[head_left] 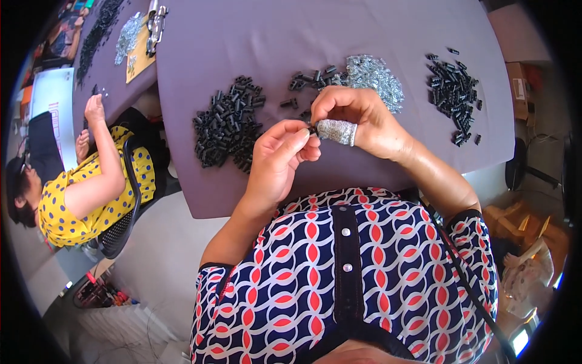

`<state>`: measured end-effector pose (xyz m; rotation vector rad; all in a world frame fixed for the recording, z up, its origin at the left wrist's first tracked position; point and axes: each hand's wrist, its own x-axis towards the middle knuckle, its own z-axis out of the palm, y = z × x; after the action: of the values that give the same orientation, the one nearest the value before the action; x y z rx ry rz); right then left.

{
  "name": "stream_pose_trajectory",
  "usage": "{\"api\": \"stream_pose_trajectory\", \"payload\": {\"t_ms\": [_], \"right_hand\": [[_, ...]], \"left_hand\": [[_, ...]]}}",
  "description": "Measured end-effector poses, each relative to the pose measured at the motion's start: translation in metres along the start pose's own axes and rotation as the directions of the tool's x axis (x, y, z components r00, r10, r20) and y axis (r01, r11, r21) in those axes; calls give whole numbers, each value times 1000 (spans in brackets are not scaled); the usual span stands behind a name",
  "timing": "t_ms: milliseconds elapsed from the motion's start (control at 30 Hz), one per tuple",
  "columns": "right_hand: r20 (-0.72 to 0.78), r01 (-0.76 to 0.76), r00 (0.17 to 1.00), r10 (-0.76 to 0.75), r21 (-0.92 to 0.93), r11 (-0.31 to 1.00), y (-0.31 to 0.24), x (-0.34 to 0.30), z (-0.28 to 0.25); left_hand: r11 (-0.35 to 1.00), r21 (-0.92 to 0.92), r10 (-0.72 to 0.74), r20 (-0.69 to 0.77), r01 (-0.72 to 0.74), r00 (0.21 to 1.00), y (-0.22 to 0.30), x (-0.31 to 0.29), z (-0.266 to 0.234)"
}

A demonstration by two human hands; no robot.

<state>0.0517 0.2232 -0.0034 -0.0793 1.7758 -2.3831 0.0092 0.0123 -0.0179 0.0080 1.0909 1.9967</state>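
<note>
The left hand is pinching a small black piece between its fingers, over the table; the right hand, wearing a grey cover, is meeting it there; I cannot tell if its fingers are squeezing too; black tubes are lying left, shiny bits are lying beyond the right hand, and more black pieces are lying right.

Cloth-covered table: plain mauve-grey. 10 o'clock: heap of short black tubes, uniform. 1 o'clock: heap of shiny silver metal pieces. 2 o'clock: heap of slim black pieces. Centre: small black piece; fabric finger cover, mottled grey-white. 5–6 o'clock: navy shirt, white interlinked loops, red ovals; black placket, pale buttons. 9 o'clock: yellow blouse, dark blue polka dots.
</note>
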Motion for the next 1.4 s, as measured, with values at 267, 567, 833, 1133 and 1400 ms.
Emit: {"api": "stream_pose_trajectory", "payload": {"t_ms": [267,567,833,1133,1400], "right_hand": [[-29,-165,985,168,86,983,-11,-9,0],[-82,-158,983,162,55,986,-3,-14,1],[-115,-131,984,136,50,990,-2,-22,3],[-135,-27,991,20,-47,999,4,-20,7],[-53,-182,982,181,0,983,-10,-22,-2]], "left_hand": [[970,237,72,-61,-55,996,-5,1,10],[879,452,189,-38,-151,981,0,0,16],[965,251,100,-66,-80,993,-3,-1,6],[943,306,156,-52,-133,986,-5,-1,4],[850,504,128,85,-153,988,-2,-5,10]]}}
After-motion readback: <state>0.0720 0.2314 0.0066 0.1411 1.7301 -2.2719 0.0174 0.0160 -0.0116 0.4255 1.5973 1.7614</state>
